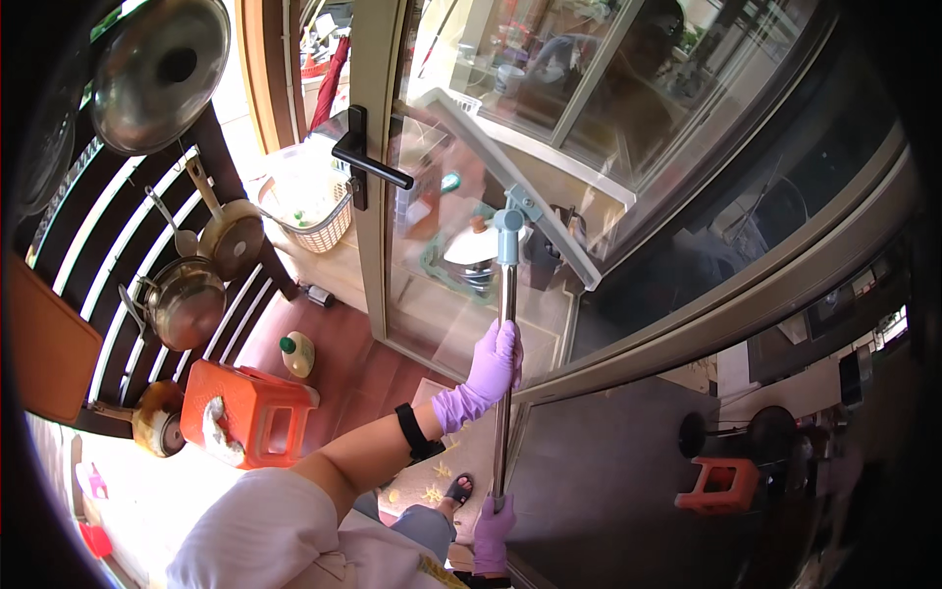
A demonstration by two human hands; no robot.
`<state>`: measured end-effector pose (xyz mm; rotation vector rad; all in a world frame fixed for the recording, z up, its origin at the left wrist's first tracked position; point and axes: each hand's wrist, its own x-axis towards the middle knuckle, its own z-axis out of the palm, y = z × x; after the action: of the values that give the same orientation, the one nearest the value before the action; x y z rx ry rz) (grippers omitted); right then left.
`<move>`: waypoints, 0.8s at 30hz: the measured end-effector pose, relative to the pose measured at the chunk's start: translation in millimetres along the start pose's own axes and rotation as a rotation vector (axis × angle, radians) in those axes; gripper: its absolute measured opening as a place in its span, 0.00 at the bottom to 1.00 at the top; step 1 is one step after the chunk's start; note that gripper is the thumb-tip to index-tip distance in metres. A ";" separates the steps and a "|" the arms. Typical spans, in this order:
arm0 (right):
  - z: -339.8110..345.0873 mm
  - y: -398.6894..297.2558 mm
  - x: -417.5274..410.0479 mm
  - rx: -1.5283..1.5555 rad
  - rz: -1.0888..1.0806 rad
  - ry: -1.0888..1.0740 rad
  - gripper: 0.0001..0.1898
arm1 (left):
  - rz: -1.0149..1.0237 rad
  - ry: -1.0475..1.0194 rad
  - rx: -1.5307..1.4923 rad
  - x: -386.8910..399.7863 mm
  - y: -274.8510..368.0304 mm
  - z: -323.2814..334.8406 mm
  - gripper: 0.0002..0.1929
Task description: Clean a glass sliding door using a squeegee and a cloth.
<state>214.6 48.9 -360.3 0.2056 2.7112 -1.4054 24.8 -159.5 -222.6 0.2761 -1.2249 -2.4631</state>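
Both my hands wear lilac gloves and grip the chrome pole of a flat-headed mop or window cleaner. My left hand holds the pole about halfway up, with a black strap around the wrist. Lower down, my right hand closes around the pole's bottom end. A pale blue swivel joint links the pole to a long grey flat head. That head lies slanted across the glass pane of a framed door; whether all of it touches is unclear. A black lever handle sits left of the head.
An orange plastic stool with a crumpled cloth stands left, near a green-capped bottle. Pans and a large lid hang on a slatted rack. A basket sits beyond; another orange stool appears at right.
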 end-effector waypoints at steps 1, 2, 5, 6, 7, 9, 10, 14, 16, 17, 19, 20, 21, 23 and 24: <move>2.1 1.0 -3.0 -0.063 0.022 -0.001 0.14 | -0.031 0.044 -0.004 -2.0 -12.9 -12.9 0.16; 1.7 1.2 -8.8 -0.062 0.023 -0.006 0.14 | -0.055 0.082 0.005 -5.1 -25.6 -27.4 0.17; -0.3 -9.4 -26.8 -0.179 0.064 -0.017 0.16 | -0.130 0.143 0.033 -12.0 -57.0 -64.7 0.20; -1.1 -0.7 -32.0 -0.233 0.086 -0.020 0.17 | -0.135 0.147 0.035 -14.5 -65.2 -71.3 0.20; -1.9 8.0 -36.5 -0.289 0.110 -0.022 0.18 | -0.151 0.151 0.021 -16.5 -74.2 -76.7 0.20; 2.3 22.0 -41.8 -0.334 0.122 0.001 0.19 | -0.174 0.158 0.008 -19.5 -93.2 -88.7 0.21; 4.7 28.1 -45.1 -0.375 0.130 0.028 0.20 | -0.208 0.195 0.038 -21.5 -101.7 -96.4 0.21; 11.5 46.3 -65.1 -0.431 0.165 -0.065 0.21 | -0.384 0.358 0.135 -30.6 -130.2 -132.2 0.20; 18.2 67.7 -82.6 -0.492 0.190 -0.113 0.22 | -0.487 0.402 0.170 -37.1 -139.0 -141.0 0.18; 19.2 72.5 -90.3 -0.464 0.203 -0.133 0.22 | -0.468 0.369 0.178 -45.1 -142.4 -140.1 0.18; 15.8 77.8 -108.8 -0.405 0.228 -0.135 0.20 | -0.450 0.303 0.175 -67.8 -127.6 -117.6 0.17; 13.5 79.5 -119.3 -0.305 0.212 -0.110 0.19 | -0.457 0.282 0.181 -79.2 -116.7 -102.2 0.17; 11.1 78.2 -127.0 -0.208 0.196 -0.078 0.18 | -0.405 0.172 0.219 -90.2 -108.4 -82.9 0.16; 4.1 90.8 -136.0 -0.142 0.145 -0.040 0.15 | -0.362 0.034 0.253 -103.1 -91.9 -42.3 0.16; 1.9 83.0 -132.9 -0.046 0.174 -0.023 0.13 | -0.318 -0.019 0.266 -102.2 -82.4 -24.3 0.15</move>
<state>358.8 83.8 -410.7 0.4078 2.6305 -1.2889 106.0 -89.4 -302.2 0.5588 -1.6288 -2.5606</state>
